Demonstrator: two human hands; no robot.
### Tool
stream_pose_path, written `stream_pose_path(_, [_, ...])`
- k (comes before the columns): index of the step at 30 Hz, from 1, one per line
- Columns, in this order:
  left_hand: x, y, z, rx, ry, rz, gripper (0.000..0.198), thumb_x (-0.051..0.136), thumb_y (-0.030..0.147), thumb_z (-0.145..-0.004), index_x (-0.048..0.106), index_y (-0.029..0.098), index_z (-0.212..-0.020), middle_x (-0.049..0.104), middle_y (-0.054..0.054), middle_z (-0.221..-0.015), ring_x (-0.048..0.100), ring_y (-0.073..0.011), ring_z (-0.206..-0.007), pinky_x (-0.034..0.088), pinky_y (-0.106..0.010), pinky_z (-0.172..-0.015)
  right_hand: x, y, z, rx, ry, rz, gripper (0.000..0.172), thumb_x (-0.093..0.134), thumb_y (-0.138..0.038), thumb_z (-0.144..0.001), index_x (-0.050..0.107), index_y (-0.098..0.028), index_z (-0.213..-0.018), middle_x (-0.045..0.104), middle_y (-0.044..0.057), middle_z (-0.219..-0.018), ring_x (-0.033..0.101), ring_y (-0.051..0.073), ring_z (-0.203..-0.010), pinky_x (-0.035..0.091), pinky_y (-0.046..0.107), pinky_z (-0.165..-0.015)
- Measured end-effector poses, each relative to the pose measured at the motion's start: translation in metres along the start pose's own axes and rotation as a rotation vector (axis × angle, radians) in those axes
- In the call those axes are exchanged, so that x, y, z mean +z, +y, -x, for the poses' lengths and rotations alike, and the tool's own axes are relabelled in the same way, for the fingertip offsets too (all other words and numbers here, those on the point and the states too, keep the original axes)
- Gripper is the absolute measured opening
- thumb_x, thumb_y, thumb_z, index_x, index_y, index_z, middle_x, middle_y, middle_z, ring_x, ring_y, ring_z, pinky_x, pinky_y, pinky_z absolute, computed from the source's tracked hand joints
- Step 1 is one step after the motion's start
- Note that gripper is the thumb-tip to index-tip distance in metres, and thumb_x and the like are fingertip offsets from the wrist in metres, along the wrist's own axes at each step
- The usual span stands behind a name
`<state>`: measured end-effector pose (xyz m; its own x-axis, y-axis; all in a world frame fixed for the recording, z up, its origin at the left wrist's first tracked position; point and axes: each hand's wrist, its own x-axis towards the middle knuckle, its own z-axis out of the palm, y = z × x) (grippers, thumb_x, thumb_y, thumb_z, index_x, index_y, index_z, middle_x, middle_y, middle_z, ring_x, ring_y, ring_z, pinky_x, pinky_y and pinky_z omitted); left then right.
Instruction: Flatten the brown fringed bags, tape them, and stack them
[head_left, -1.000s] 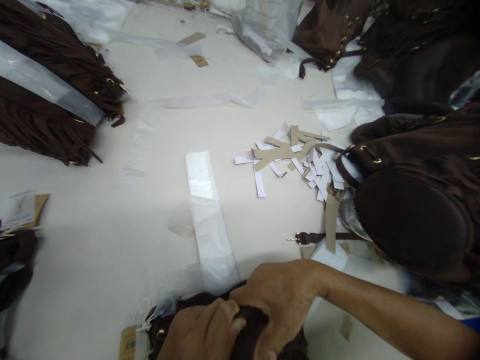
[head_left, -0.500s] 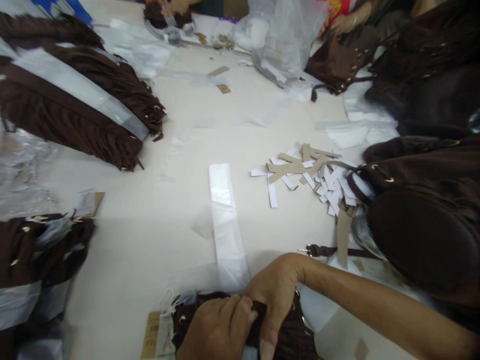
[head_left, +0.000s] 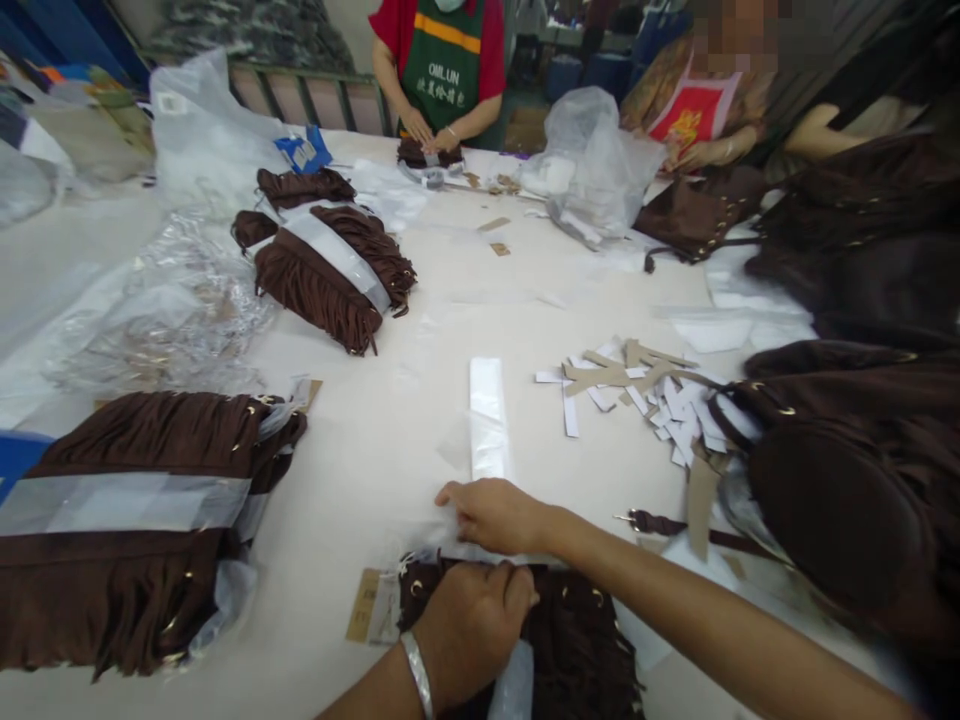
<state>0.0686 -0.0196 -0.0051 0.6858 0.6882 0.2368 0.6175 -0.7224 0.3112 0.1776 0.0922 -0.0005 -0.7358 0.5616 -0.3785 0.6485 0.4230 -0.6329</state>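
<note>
The fringed bag [head_left: 581, 640] lies on the table at the near edge of the view, under the left hand [head_left: 476, 620], which is closed on it (exactly which fold it pinches is hidden). That hold looks best kept firm enough to stop the bag shifting, yet light enough not to crease the soft face. The right hand [head_left: 495, 512] hangs just beyond the bag, its index finger out and the others curled; I cannot tell whether it grips anything. Reaching with the forearm clear of the tassels should spare the fringe a snag.

The bag looks like dark brown suede, cut into thin strips, with round gold-coloured eyelets. A cloudy, smooth plastic band [head_left: 514, 680] crosses it, and a stiff cardboard tag [head_left: 366, 605] sits just left of it. Beyond the bag runs a long, flat, glossy plastic strip [head_left: 489, 425], partly covered by the right hand. Farther beyond and to the bag's right are scattered paper scraps [head_left: 679, 415], straight-edged and slim; well to its left lies a banded bundle [head_left: 142, 430], equally fringed.
</note>
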Motion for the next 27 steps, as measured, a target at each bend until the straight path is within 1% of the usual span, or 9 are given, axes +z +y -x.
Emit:
stream_pose_path(5, [-0.003,0.000,0.000,0.029,-0.017,0.032,0.006,0.048,0.015,-0.095,0.051,0.015,-0.089,0.060,-0.003,-0.071,0.063,-0.0194,-0.062,0.051,-0.030,-0.051,-0.014,0.007,0.025,0.014,0.093,-0.034,0.024,0.052,-0.020,-0.090,0.063,-0.018,-0.111,0.068,0.008,-0.105,0.063,0.020,-0.095,0.044,0.029,-0.080])
stream_pose_path(8, [0.001,0.001,0.001,0.039,0.006,0.031,0.010,0.048,0.014,-0.094,0.051,0.016,-0.085,0.059,-0.002,-0.067,0.061,-0.0191,-0.057,0.050,-0.031,-0.049,-0.002,0.002,0.026,-0.012,0.115,0.128,0.034,0.062,-0.026,-0.083,0.059,-0.017,-0.116,0.063,0.010,-0.114,0.063,0.022,-0.092,0.045,0.030,-0.075])
stream_pose_path(10, [0.003,0.001,0.002,0.045,0.011,0.025,0.010,0.049,0.012,-0.093,0.051,0.016,-0.084,0.058,-0.002,-0.066,0.060,-0.0186,-0.056,0.050,-0.030,-0.049,0.008,-0.001,0.021,-0.037,0.064,0.216,0.042,0.067,-0.024,-0.078,0.057,-0.017,-0.118,0.064,0.011,-0.112,0.063,0.022,-0.085,0.045,0.029,-0.069])
stream_pose_path(13, [0.003,0.002,0.003,0.033,0.008,0.035,0.005,0.050,0.013,-0.093,0.053,0.015,-0.090,0.060,-0.002,-0.069,0.062,-0.0188,-0.061,0.053,-0.031,-0.053,0.011,0.000,0.013,-0.078,0.032,0.150,0.035,0.065,-0.018,-0.077,0.059,-0.017,-0.112,0.067,0.008,-0.101,0.063,0.021,-0.085,0.043,0.028,-0.070])
stream_pose_path(17, [-0.001,0.002,0.003,0.032,-0.007,0.040,0.007,0.048,0.016,-0.095,0.055,0.013,-0.096,0.061,-0.003,-0.071,0.064,-0.0185,-0.064,0.054,-0.030,-0.056,-0.002,0.019,0.019,0.010,0.126,-0.302,0.009,0.068,-0.024,-0.080,0.065,-0.018,-0.086,0.066,0.001,-0.085,0.059,0.015,-0.079,0.041,0.024,-0.070])
stream_pose_path(19, [-0.002,0.002,0.003,0.044,-0.019,0.044,0.008,0.048,0.015,-0.095,0.054,0.012,-0.097,0.061,-0.003,-0.072,0.064,-0.0178,-0.063,0.053,-0.029,-0.055,-0.007,0.034,0.029,0.070,0.055,-0.637,0.019,0.070,-0.033,-0.080,0.064,-0.016,-0.087,0.066,0.000,-0.084,0.053,0.011,-0.066,0.040,0.022,-0.062])
stream_pose_path(22, [-0.004,0.001,0.003,0.039,-0.025,0.044,0.007,0.049,0.015,-0.094,0.054,0.013,-0.099,0.061,-0.003,-0.073,0.064,-0.0179,-0.063,0.053,-0.029,-0.054,-0.007,0.057,0.044,0.026,-0.120,-1.132,0.037,0.072,-0.045,-0.079,0.059,-0.015,-0.097,0.066,0.006,-0.098,0.050,0.008,-0.058,0.044,0.024,-0.060])
stream_pose_path(25, [-0.007,0.000,0.001,0.037,-0.034,0.061,0.004,0.049,0.014,-0.094,0.053,0.015,-0.096,0.062,-0.002,-0.075,0.064,-0.0187,-0.065,0.054,-0.030,-0.054,-0.003,0.070,0.057,0.000,-0.083,-1.422,0.051,0.074,-0.054,-0.075,0.056,-0.016,-0.103,0.060,0.005,-0.094,0.057,0.012,-0.069,0.050,0.032,-0.073])
stream_pose_path(27, [-0.008,-0.001,-0.001,0.037,-0.050,0.075,0.005,0.048,0.014,-0.095,0.052,0.015,-0.096,0.062,-0.002,-0.076,0.065,-0.0187,-0.067,0.054,-0.031,-0.055,-0.002,0.071,0.063,0.011,-0.004,-1.463,0.060,0.074,-0.059,-0.072,0.055,-0.016,-0.108,0.055,0.003,-0.091,0.057,0.015,-0.078,0.050,0.033,-0.077])
